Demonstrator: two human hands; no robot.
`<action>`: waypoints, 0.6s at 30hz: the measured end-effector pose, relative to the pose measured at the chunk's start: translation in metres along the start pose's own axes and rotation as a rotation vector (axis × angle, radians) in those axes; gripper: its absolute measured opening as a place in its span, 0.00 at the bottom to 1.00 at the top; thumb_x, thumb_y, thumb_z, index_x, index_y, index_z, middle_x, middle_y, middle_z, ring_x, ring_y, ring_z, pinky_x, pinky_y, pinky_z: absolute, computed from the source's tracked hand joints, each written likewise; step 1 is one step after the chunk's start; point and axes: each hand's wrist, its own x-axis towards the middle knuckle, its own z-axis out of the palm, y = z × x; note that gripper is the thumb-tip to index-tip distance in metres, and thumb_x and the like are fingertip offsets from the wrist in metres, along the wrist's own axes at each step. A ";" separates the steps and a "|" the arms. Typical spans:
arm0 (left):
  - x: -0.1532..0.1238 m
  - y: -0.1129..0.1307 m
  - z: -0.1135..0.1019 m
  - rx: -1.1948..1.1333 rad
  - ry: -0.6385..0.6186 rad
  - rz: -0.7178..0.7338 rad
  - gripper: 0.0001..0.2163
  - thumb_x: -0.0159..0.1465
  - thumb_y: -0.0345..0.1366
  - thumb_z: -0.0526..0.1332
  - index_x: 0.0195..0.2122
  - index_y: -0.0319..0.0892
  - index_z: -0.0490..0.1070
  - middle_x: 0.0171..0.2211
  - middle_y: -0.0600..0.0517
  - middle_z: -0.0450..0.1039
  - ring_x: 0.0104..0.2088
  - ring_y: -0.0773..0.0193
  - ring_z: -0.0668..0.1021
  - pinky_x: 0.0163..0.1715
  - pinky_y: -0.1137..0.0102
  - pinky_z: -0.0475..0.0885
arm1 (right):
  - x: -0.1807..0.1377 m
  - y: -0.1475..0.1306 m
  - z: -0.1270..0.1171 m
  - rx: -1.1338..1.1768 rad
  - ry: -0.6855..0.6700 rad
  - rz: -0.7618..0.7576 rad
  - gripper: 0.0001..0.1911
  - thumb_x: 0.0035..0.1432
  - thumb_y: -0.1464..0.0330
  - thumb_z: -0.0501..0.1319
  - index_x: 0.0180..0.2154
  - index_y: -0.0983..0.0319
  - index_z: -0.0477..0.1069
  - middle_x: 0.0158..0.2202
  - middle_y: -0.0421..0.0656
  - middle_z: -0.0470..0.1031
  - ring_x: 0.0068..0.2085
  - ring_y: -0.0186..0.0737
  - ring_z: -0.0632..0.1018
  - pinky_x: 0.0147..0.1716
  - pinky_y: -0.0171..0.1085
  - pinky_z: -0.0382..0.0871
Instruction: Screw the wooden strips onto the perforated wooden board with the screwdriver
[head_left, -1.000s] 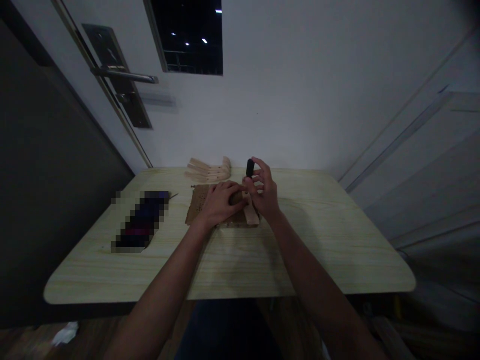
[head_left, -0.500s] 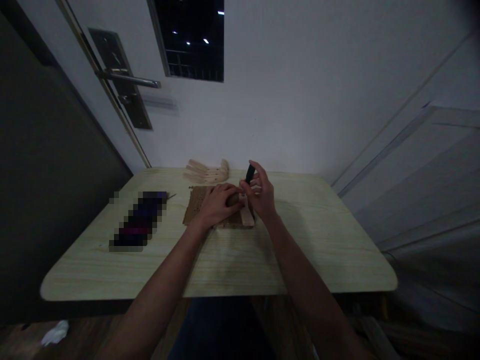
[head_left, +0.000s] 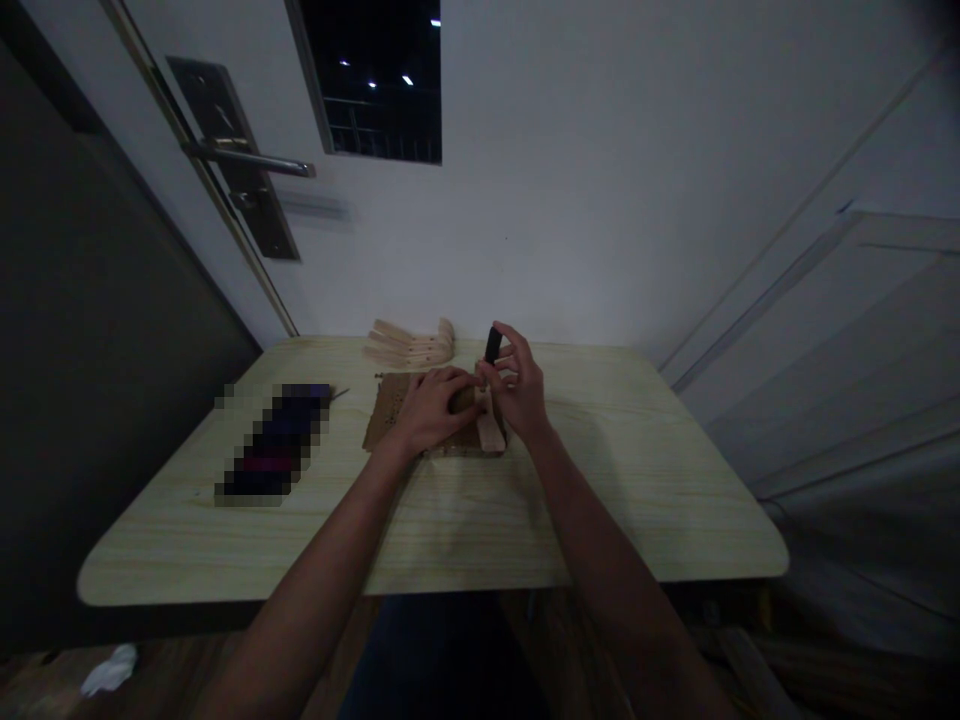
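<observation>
A pale wooden piece (head_left: 490, 432) lies on a brown cardboard sheet (head_left: 384, 425), its narrow end towards the far side. My left hand (head_left: 435, 405) rests over the cardboard, with thumb and forefinger closed on the wooden piece. In my right hand (head_left: 523, 390) is a black-handled tool (head_left: 493, 345), apparently a screwdriver, held almost upright over the far part of that piece. Its tip is hidden by my fingers. Behind the cardboard lie several similar wooden pieces (head_left: 409, 345), fanned out side by side with small dark dots on them.
All this stands on a light wood-grain table (head_left: 480, 540) set against a white door (head_left: 562, 200). To the left lies a dark, pixelated object (head_left: 277, 440) with a thin metal rod (head_left: 341, 392) beside its top. A metal door handle (head_left: 255, 160) juts out above the table's left side.
The view has shifted very slightly. Both hands keep their places on the wooden piece and the tool; the black handle leans a little differently.
</observation>
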 end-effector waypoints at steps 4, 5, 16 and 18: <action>0.000 -0.001 0.001 -0.006 0.010 -0.003 0.18 0.63 0.47 0.59 0.53 0.50 0.71 0.54 0.51 0.72 0.55 0.51 0.71 0.55 0.54 0.60 | -0.001 -0.004 -0.006 0.042 -0.080 -0.033 0.26 0.64 0.57 0.55 0.61 0.53 0.58 0.46 0.46 0.75 0.36 0.34 0.79 0.25 0.29 0.73; 0.000 -0.001 0.001 -0.006 0.014 -0.003 0.18 0.63 0.47 0.59 0.52 0.50 0.71 0.53 0.51 0.72 0.55 0.51 0.71 0.55 0.54 0.60 | -0.001 -0.005 -0.007 0.050 -0.089 -0.041 0.26 0.64 0.57 0.54 0.61 0.53 0.58 0.46 0.46 0.76 0.37 0.35 0.79 0.26 0.29 0.74; 0.000 -0.002 0.001 -0.010 0.016 0.011 0.19 0.64 0.48 0.58 0.53 0.51 0.71 0.53 0.51 0.72 0.55 0.51 0.71 0.55 0.53 0.62 | 0.002 -0.001 0.002 -0.014 0.034 -0.033 0.26 0.59 0.59 0.61 0.58 0.52 0.62 0.41 0.42 0.73 0.32 0.33 0.75 0.21 0.28 0.72; 0.000 -0.002 0.001 -0.008 0.013 0.015 0.19 0.63 0.48 0.59 0.53 0.51 0.71 0.52 0.51 0.72 0.54 0.51 0.71 0.55 0.53 0.62 | 0.002 -0.002 0.000 -0.023 0.011 -0.015 0.26 0.59 0.59 0.62 0.58 0.51 0.62 0.43 0.43 0.73 0.33 0.33 0.76 0.21 0.28 0.71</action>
